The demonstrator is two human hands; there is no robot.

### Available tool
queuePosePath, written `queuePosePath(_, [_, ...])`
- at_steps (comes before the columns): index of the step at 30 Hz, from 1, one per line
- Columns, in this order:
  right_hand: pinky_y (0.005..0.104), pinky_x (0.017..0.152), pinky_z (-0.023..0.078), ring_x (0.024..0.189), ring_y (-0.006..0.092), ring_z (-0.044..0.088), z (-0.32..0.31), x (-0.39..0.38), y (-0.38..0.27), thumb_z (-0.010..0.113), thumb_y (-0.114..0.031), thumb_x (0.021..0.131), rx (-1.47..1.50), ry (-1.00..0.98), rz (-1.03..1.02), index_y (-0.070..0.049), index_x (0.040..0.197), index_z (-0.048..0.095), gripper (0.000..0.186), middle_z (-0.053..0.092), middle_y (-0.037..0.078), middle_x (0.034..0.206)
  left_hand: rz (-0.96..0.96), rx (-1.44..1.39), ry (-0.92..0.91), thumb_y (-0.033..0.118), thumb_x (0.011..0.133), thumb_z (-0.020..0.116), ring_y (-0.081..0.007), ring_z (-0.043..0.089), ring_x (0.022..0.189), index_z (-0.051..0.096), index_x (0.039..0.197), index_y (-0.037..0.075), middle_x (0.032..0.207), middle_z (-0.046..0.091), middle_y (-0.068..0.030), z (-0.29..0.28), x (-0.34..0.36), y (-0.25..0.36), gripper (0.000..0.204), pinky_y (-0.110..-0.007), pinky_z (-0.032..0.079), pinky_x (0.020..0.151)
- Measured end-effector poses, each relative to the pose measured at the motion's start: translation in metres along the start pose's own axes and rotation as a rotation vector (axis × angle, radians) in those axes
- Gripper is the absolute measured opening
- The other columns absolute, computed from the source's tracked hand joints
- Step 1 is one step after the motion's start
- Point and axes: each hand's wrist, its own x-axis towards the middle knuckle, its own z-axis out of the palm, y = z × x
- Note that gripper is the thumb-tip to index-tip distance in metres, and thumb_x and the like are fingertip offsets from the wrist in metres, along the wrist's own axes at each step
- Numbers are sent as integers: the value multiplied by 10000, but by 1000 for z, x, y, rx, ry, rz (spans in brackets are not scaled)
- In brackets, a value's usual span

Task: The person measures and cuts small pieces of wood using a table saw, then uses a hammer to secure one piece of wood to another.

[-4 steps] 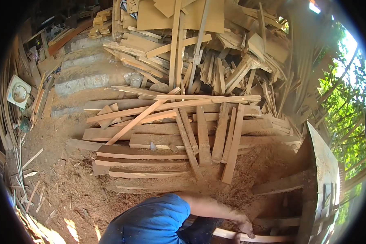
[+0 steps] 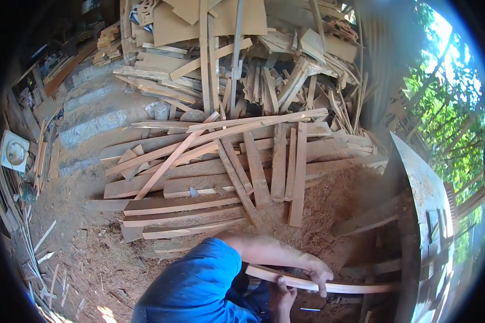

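Observation:
A long, narrow wooden strip (image 2: 361, 288) runs sideways at the lower right, its pale sawn edge showing. My left hand (image 2: 320, 274), at the end of a bare forearm reaching over from the blue sleeve, grips the strip from above near its middle. Closer to the strip's left end, my right hand (image 2: 282, 297) comes up from the lower edge, its thumb against the near side and its fingers partly hidden. The strip's far right end reaches a dark upright part beside a pale slanted panel (image 2: 423, 185).
Sawn boards (image 2: 183, 203) lie stacked in front, with several shorter pieces (image 2: 297, 177) leaning across them. Behind stands a heap of offcuts and sheets (image 2: 210, 24). Sawdust (image 2: 86, 237) covers the ground. A white square object (image 2: 14, 151) sits at far left.
The strip and my left hand have risen in the view, and more of the strip shows. My right hand has come into sight on it. The whole view has shifted and tilted slightly.

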Motion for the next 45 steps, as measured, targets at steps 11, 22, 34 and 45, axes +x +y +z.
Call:
queuePosePath(11, [387,928,556,1094,289,702,-111,-47,-45,747,-265,950,-367,-65,353,67,1478,421,704,677,221,1257,-392,-198,966,264,825,857,-142,666,539,665,996,-14,712,699,-77,139,-322,-126,378,-299,532,493])
queuePosePath(22, [368,891,567,1010,230,714,-128,-84,-99,670,-251,1004,-356,275,211,42,1321,598,437,720,140,1118,-223,-203,1349,434,968,661,-283,540,983,386,1276,-21,1139,502,-208,-146,-129,-65,615,-403,488,825])
queuePosePath(34, [365,902,539,1021,230,705,-269,-331,-361,670,-103,965,-1428,1621,-825,-38,1265,670,307,734,130,1129,1058,1040,1229,258,1028,571,-390,453,1377,523,1363,-21,1468,439,-225,-38,69,206,439,-511,403,1132])
queuePosePath(45, [520,1217,277,1513,438,278,-355,-311,-417,617,-544,945,-1570,1386,-258,-163,1511,502,692,443,188,1567,725,1152,383,775,881,458,-507,290,1480,536,1466,154,1559,353,-238,65,253,339,856,-616,294,1199])
